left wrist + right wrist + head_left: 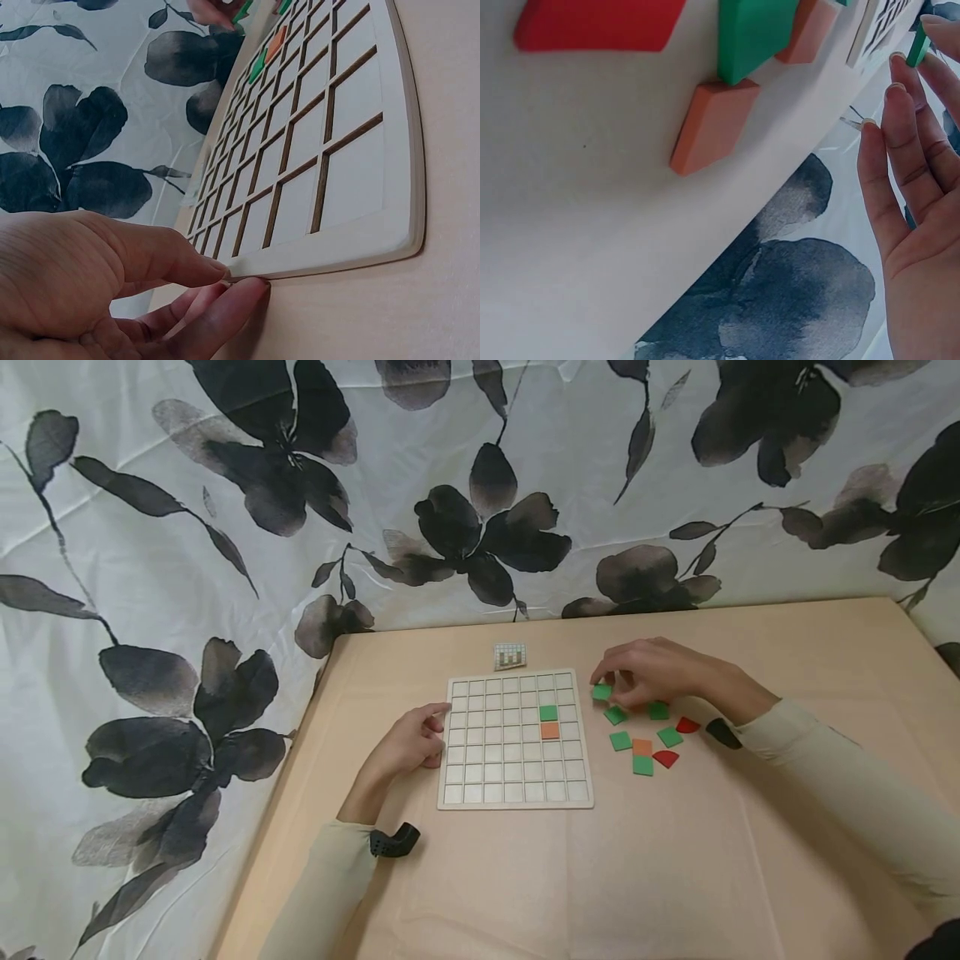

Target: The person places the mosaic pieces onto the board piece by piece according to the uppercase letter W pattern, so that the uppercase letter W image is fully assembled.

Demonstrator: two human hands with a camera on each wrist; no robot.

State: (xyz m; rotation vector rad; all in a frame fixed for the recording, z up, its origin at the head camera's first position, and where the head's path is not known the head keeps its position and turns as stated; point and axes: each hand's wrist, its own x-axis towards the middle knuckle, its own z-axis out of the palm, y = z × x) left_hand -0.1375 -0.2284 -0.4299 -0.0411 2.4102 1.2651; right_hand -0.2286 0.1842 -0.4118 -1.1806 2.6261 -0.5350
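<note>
A white board [491, 803] with a grid of square cells lies on the table. One green tile [548, 712] sits in a cell, directly above an orange tile [550, 730]. At the board's left edge, my left hand [408, 742] pinches the rim, thumb on top and fingertips lower down, as the left wrist view shows. My right hand [654, 670] is just beyond the board's upper right side. Between its thumb and fingertips it pinches a green square tile [917, 46], held on edge in the right wrist view.
Right of the board lie several loose green tiles [620, 741], an orange tile [642, 747] and two red rounded pieces [666, 759]. A small card with a grid picture [510, 656] is behind the board. A floral cloth [420, 443] hangs along the table's far edge.
</note>
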